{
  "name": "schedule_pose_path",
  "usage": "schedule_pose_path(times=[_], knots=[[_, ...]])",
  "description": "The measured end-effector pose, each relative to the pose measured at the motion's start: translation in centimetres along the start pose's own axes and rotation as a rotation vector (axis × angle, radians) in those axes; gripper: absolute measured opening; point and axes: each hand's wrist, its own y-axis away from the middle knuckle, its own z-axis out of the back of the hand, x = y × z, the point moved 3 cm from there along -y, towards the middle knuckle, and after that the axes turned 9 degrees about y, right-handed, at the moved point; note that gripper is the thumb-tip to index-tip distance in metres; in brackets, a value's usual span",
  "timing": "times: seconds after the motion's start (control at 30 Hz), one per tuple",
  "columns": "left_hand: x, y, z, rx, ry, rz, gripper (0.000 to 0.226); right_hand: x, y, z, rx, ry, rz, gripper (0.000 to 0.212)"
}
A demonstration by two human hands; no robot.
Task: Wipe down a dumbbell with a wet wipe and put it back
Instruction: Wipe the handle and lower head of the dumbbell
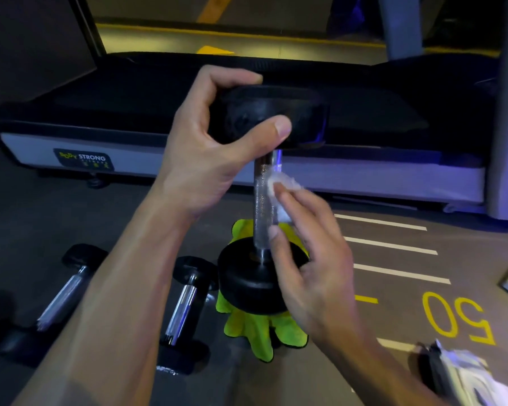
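A black dumbbell (261, 212) with a knurled chrome handle stands upright, its lower head resting on a lime-green cloth (247, 326) on the floor. My left hand (206, 142) grips the upper black head, thumb in front and fingers over the top. My right hand (308, 256) holds a crumpled white wet wipe (282, 186) against the right side of the handle, fingers curled round it.
Two smaller dumbbells (68, 282) (185, 300) lie on the grey floor at the left. A treadmill deck (188, 159) runs across behind. A wipes packet (464, 373) lies at the bottom right, beside yellow "50" floor markings (458, 320).
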Motion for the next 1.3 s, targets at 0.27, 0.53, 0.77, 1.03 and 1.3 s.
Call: schedule_pose_path(times=[0.27, 0.53, 0.77, 1.03, 1.3], knots=[[0.2, -0.2, 0.4, -0.002, -0.024, 0.011, 0.045, 0.3, 0.4, -0.7, 0.170, 0.184, 0.168, 0.044], [0.1, 0.0, 0.6, 0.001, 0.003, 0.009, 0.048, 1.4, -1.5, -1.3, 0.197, 0.197, 0.150, 0.050], [0.2, 0.2, 1.2, -0.035, 0.038, 0.020, 0.050, -0.8, 3.6, 1.3, 0.403, 0.312, 0.238, 0.042], [0.2, 0.0, 0.8, -0.025, 0.021, 0.021, 0.045, 3.7, 2.5, -0.7, 0.382, 0.604, 0.157, 0.045], [0.0, 0.0, 0.6, 0.002, 0.022, 0.009, 0.045, 1.6, 1.1, 0.6, 0.382, 0.359, 0.226, 0.033]])
